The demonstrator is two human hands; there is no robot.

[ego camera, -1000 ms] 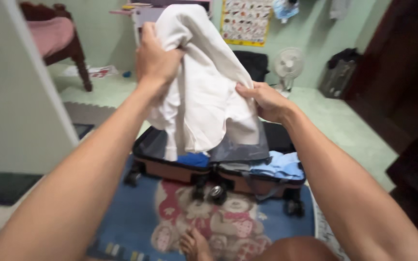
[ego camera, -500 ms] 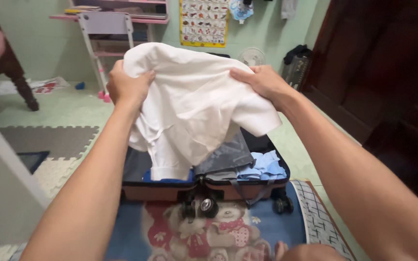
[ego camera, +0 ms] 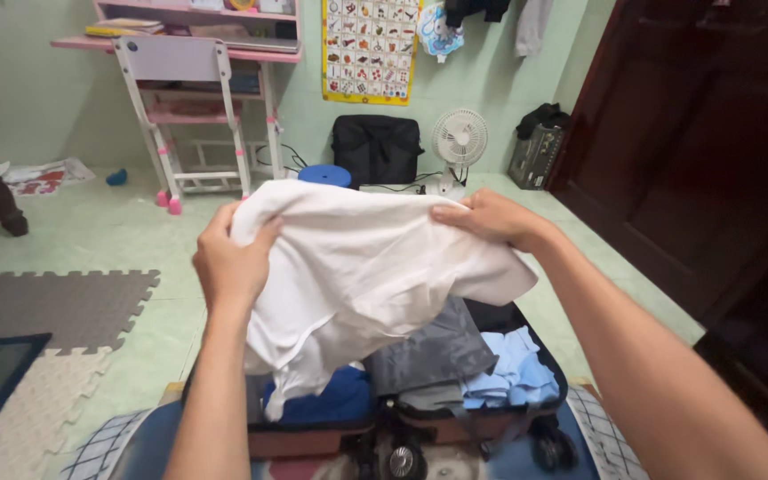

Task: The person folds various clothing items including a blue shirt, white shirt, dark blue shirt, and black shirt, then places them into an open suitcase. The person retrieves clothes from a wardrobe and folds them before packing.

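Observation:
I hold a white shirt [ego camera: 366,267] spread out in front of me with both hands. My left hand [ego camera: 228,262] grips its left edge, and my right hand [ego camera: 491,218] grips its upper right edge. The shirt hangs over an open suitcase [ego camera: 313,436] on the floor. Inside the case lie a grey garment [ego camera: 433,351], light blue folded clothes [ego camera: 513,373] and a dark blue garment [ego camera: 331,400]. The shirt hides the back part of the case.
A pink and white desk [ego camera: 193,98] stands at the back wall, with a black bag [ego camera: 375,147], a small white fan [ego camera: 460,142] and a blue round lid [ego camera: 324,174] beside it. A dark wooden door [ego camera: 695,151] is at right. Grey foam mats [ego camera: 46,311] lie at left.
My view has swung right and down. The shirt came down from raised height to a flatter spread over the suitcase, both hands still gripping it.

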